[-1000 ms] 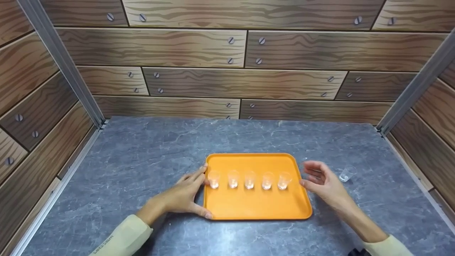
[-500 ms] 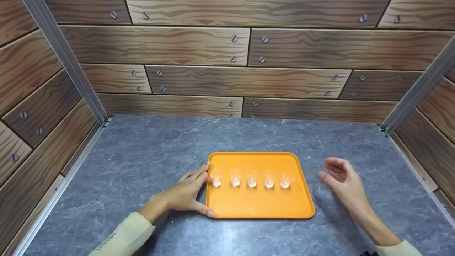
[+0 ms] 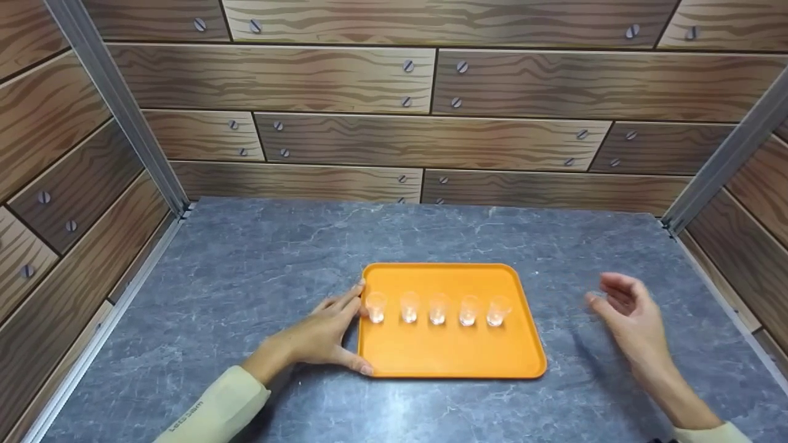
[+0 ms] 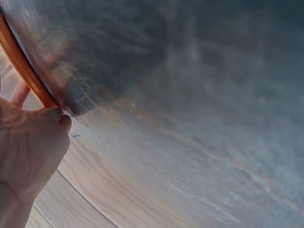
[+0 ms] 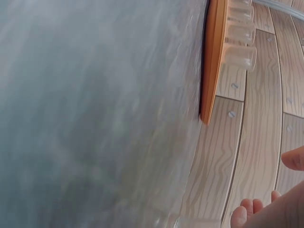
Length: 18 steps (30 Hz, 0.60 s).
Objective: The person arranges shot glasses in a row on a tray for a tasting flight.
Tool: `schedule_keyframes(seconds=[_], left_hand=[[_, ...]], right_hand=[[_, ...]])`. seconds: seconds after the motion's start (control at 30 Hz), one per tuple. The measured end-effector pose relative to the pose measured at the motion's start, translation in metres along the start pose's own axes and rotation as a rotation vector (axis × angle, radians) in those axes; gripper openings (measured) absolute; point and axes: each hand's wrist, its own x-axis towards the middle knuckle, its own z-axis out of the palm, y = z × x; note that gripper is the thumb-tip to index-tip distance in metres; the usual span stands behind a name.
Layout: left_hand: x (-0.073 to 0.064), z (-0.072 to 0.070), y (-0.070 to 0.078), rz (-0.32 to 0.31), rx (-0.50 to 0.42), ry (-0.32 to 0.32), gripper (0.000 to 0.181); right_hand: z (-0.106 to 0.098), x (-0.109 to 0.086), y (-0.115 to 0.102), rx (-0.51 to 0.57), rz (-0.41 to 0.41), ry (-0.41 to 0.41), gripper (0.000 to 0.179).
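Note:
An orange tray (image 3: 452,357) lies on the grey marbled table, with a row of several small clear cups (image 3: 438,311) standing upright across it. Along the tray's left edge my left hand (image 3: 317,338) rests with thumb and fingers spread, the thumb at the near corner; the left wrist view shows its fingertips right at the orange rim (image 4: 28,71). To the right of the tray, my right hand (image 3: 637,326) hovers over the table with fingers loosely bent and nothing held. One more clear cup (image 5: 197,222) shows partly at the bottom of the right wrist view; in the head view the hand hides it.
Wood-patterned panels (image 3: 345,138) stand at the back and sides of the table (image 3: 277,246). Metal posts (image 3: 132,123) mark the corners.
My right hand has left the tray's right edge and moved right, over the spot where the loose cup showed. The left hand stays at the tray, and the row of cups keeps its place.

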Motion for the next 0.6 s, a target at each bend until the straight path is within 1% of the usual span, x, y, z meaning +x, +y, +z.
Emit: schedule_keyframes(seconds=[0.17, 0.37, 0.53, 0.6], left_hand=[[0.000, 0.000, 0.000, 0.000, -0.007, 0.000, 0.092], [0.000, 0.000, -0.001, 0.007, -0.013, 0.009, 0.092], [0.000, 0.000, -0.001, 0.009, -0.010, 0.013, 0.092], [0.000, 0.001, 0.000, 0.008, -0.010, 0.014, 0.092]], right_hand=[[-0.013, 0.005, 0.005, -0.037, 0.050, 0.052, 0.042], [-0.022, 0.011, 0.010, -0.081, 0.080, 0.089, 0.041], [-0.027, 0.018, 0.016, -0.119, 0.105, 0.073, 0.044], [-0.029, 0.021, 0.019, -0.149, 0.108, 0.045, 0.048]])
